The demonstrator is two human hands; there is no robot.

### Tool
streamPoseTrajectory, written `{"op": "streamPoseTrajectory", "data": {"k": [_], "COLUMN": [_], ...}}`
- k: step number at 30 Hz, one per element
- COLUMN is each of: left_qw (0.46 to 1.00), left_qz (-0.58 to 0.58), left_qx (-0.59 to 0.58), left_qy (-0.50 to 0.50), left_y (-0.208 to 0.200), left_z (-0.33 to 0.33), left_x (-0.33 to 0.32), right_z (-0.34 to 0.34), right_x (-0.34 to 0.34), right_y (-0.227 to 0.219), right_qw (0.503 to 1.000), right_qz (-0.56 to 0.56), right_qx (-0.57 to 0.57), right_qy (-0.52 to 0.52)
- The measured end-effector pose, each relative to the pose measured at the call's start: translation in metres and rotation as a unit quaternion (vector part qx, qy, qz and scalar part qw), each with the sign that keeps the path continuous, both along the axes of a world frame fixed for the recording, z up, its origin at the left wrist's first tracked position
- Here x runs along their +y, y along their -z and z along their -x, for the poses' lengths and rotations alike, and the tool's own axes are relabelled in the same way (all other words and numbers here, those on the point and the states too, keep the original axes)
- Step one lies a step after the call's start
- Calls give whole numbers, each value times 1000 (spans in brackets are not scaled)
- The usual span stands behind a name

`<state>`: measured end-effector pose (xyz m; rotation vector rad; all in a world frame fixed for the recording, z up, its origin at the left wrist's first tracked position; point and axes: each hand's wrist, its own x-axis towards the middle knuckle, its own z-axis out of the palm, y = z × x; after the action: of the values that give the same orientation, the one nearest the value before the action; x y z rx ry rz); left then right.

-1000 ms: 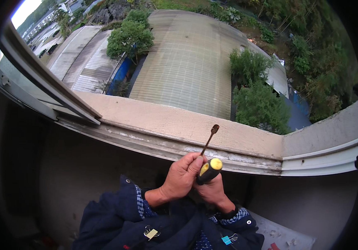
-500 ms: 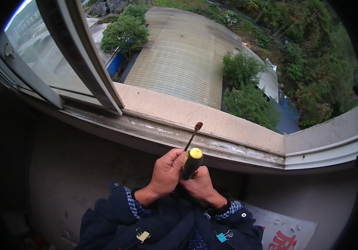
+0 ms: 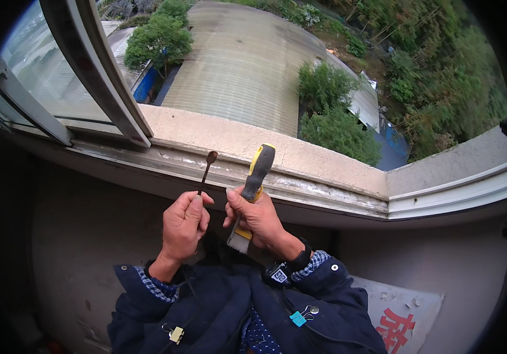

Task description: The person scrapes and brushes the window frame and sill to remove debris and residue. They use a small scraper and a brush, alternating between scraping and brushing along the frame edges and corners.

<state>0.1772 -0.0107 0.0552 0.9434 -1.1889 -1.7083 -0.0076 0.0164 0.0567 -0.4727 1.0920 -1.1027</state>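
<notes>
I see the left hand (image 3: 181, 227) pinching the rod (image 3: 206, 173) before the track (image 3: 351, 199); so slim a hold could let it slip over the ledge (image 3: 324, 168). Beside it, the right hand (image 3: 259, 218) grips the brush (image 3: 256, 179), bristles (image 3: 239, 242) down; knocking the rod could jar either loose.

The left grip (image 3: 181, 227) pinches a thin, rust-brown rod (image 3: 205, 175), its flattened tip upward. The right grip (image 3: 258, 219) holds a brush (image 3: 259, 170) (black-and-yellow handle up, bristles down). Beyond the window track (image 3: 330, 194) and pale ledge (image 3: 206, 128) lies a corrugated roof (image 3: 241, 65).
</notes>
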Motion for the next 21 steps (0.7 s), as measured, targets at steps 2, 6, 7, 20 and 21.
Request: {"op": "streamPoseTrajectory", "data": {"k": [2,6,7,20,21], "left_qw": [1000,996,994,994,996], "left_qz": [21,83,102,53,59], "left_qx": [-10,-26,-33,-9,-15], "left_qy": [-3,-19,-26,97,69], "left_y": [-4,-13,-15,-13,-13], "left_z": [4,15,17,12,11], "left_x": [5,13,15,43,46], "right_z": [2,14,17,29,29], "right_x": [0,7,10,28,28], "right_y": [1,4,4,2,3], "right_qw": [998,989,991,895,887], "right_qz": [48,97,91,176,208], "right_qx": [22,63,54,185,200], "right_qy": [-19,-88,-80,-366,-362]}}
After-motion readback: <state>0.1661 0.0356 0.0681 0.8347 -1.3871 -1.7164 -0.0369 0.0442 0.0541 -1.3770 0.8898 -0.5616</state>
